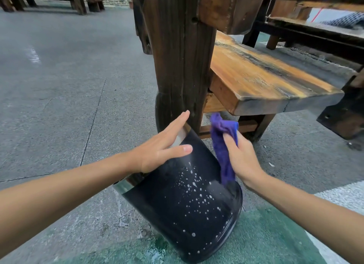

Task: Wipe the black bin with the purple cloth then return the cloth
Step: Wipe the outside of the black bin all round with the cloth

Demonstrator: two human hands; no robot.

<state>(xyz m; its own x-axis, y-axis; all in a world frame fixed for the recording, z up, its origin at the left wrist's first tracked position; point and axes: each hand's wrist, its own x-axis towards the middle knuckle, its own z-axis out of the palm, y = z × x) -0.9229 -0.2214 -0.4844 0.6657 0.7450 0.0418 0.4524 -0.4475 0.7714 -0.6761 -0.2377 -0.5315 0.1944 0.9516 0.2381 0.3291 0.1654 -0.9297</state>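
Round black plastic bin (177,204) w/ a shiny silver rim lies tipped on the grey stone floor (59,86), at 6 o'clock, low in the view. White drops dot its side. Left hand (157,145) rests flat on the bin near the rim, fingers spread apart, not gripping. Right hand (242,157), at 3 o'clock from the left one, is squeezed tight on the soft purple cloth (222,145), which hangs down & touches the bin's side. Behind, at 12 o'clock, stands a thick dark wood post (181,57); an orange-brown wood counter (266,76) sits to its right.
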